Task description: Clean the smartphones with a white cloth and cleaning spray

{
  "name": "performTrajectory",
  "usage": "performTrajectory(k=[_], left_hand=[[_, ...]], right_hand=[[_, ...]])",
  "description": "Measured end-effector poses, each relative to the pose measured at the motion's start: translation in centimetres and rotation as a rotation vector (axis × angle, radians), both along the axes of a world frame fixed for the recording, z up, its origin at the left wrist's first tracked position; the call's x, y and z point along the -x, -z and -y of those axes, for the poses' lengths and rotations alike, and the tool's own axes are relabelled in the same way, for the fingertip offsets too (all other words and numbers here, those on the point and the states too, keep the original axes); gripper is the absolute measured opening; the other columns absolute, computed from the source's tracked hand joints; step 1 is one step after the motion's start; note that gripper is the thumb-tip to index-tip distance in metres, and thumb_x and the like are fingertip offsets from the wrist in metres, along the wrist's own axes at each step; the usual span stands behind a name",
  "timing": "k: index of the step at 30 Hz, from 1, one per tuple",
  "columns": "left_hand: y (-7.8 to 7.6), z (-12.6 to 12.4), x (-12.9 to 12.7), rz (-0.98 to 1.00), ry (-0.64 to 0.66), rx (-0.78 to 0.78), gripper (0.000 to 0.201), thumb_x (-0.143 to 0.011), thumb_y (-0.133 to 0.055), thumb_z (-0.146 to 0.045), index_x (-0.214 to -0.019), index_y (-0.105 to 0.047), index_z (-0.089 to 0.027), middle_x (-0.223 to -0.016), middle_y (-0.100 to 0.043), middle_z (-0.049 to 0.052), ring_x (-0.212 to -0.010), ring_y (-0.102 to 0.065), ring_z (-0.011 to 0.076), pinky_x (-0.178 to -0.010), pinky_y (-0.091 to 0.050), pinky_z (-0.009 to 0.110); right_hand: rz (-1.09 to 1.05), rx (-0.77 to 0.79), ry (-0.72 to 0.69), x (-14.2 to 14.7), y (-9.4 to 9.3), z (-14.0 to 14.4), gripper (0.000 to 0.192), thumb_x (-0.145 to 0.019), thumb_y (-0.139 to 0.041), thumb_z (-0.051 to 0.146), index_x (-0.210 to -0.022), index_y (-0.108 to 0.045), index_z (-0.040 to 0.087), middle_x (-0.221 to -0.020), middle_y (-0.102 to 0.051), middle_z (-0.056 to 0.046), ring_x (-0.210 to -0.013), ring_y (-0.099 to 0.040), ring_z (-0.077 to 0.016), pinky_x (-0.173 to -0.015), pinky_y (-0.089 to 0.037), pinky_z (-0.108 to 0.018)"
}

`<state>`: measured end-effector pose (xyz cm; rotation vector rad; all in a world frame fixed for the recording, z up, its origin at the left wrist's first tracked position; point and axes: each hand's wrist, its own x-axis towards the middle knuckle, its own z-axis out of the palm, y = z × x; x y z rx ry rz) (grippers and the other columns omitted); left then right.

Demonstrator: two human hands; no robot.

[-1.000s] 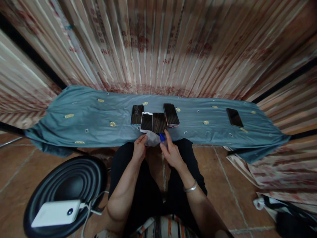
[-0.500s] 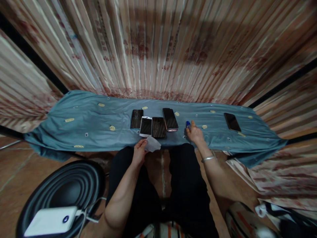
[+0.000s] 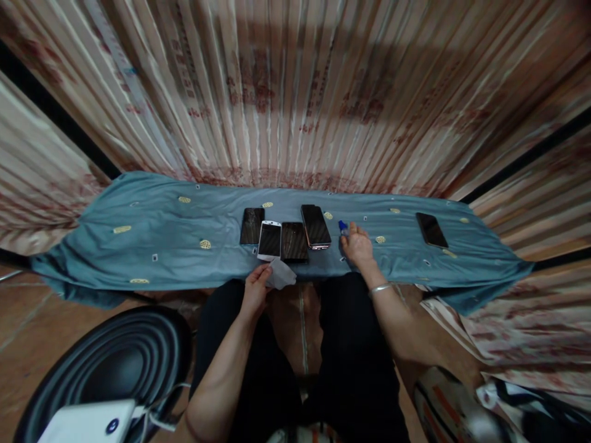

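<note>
My left hand (image 3: 256,284) is closed, pinching a thin whitish wipe (image 3: 281,274) by its left side at the bench's near edge. Just above the wipe lies a white-framed phone (image 3: 269,240). Dark phones lie beside it: one at its upper left (image 3: 252,225), one at its right (image 3: 294,241), and a stack of phones (image 3: 316,226) further right. My right hand (image 3: 358,247) is open over the cloth, fingers apart. Close to its thumb is a small clear bottle with a blue top (image 3: 342,226); whether the thumb touches it is hard to tell.
A blue-green cloth (image 3: 175,227) covers the narrow bench. Another dark phone (image 3: 431,229) lies alone toward the right. Pleated curtains (image 3: 286,92) hang behind, with black poles at both sides. At lower left, a white power bank (image 3: 87,423) with a cable rests on a black ringed stool (image 3: 115,369).
The blue-topped bottle has shifted left and away from me on the cloth, and my right hand's fingers have loosened from it. My left hand still pinches the wipe. The view has tilted slightly.
</note>
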<state>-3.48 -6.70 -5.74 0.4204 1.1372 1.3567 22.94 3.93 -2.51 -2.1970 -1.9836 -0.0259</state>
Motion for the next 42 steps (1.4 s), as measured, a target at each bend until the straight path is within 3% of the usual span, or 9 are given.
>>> performTrajectory(k=[4,9,12,24,30,36,42], left_hand=[[0.3,0.0,0.1,-0.016,0.010,-0.002,0.048,-0.046,-0.087,-0.042,-0.080,-0.069,-0.013,-0.063,-0.066,0.000,-0.056,-0.059,0.0132,-0.056,-0.046,0.025],[0.3,0.1,-0.1,-0.029,0.033,-0.010,0.045,-0.047,-0.087,-0.041,-0.078,-0.070,-0.013,-0.065,-0.067,0.001,-0.056,-0.059,0.0120,-0.055,-0.046,0.024],[0.1,0.2,-0.5,-0.009,0.064,-0.005,0.048,-0.046,-0.087,-0.041,-0.082,-0.072,-0.013,-0.070,-0.070,0.003,-0.060,-0.062,0.0134,-0.057,-0.048,0.025],[0.1,-0.2,-1.2,0.009,0.098,-0.022,0.050,-0.049,-0.086,-0.040,-0.088,-0.072,-0.013,-0.076,-0.072,0.004,-0.066,-0.064,0.0151,-0.061,-0.050,0.026],[0.3,-0.3,-0.9,-0.016,0.127,-0.043,0.048,-0.054,-0.085,-0.041,-0.091,-0.072,-0.013,-0.074,-0.072,0.004,-0.067,-0.066,0.0163,-0.063,-0.050,0.027],[0.1,-0.3,-0.7,-0.039,0.107,-0.026,0.048,-0.050,-0.087,-0.042,-0.086,-0.072,-0.013,-0.071,-0.072,0.004,-0.063,-0.065,0.0154,-0.058,-0.048,0.025],[0.0,-0.1,-0.5,-0.038,0.093,-0.016,0.048,-0.050,-0.087,-0.042,-0.086,-0.072,-0.013,-0.075,-0.073,0.005,-0.067,-0.067,0.0178,-0.062,-0.051,0.027]], right_hand=[[-0.104,-0.063,-0.082,1.9,-0.6,1.9,0.044,-0.097,-0.041,0.026,-0.134,-0.053,0.005,-0.119,-0.067,-0.024,-0.111,-0.063,-0.0308,-0.095,-0.047,-0.040],[-0.268,0.134,-0.191,5.6,0.2,4.9,0.027,-0.096,-0.048,0.026,-0.109,-0.070,0.018,-0.102,-0.076,-0.011,-0.096,-0.071,-0.0248,-0.086,-0.050,-0.033],[-0.288,0.156,-0.171,6.9,0.7,5.7,0.027,-0.096,-0.050,0.027,-0.114,-0.068,0.017,-0.104,-0.075,-0.011,-0.098,-0.071,-0.0243,-0.088,-0.050,-0.033],[-0.371,0.131,-0.192,8.8,1.4,6.0,0.031,-0.094,-0.053,0.026,-0.121,-0.064,0.016,-0.102,-0.075,-0.010,-0.098,-0.071,-0.0246,-0.087,-0.051,-0.034],[-0.580,0.120,-0.112,8.3,2.4,5.1,0.030,-0.088,-0.063,0.024,-0.117,-0.067,0.020,-0.106,-0.076,-0.008,-0.096,-0.072,-0.0212,-0.089,-0.054,-0.035],[-0.785,0.173,-0.037,7.5,2.9,4.0,0.024,-0.082,-0.068,0.027,-0.105,-0.073,0.021,-0.088,-0.077,-0.003,-0.091,-0.073,-0.0210,-0.088,-0.055,-0.035],[-0.929,0.261,-0.070,7.8,2.9,3.5,0.017,-0.085,-0.064,0.033,-0.078,-0.073,0.020,-0.055,-0.067,0.002,-0.061,-0.071,-0.0179,-0.068,-0.058,-0.030]])
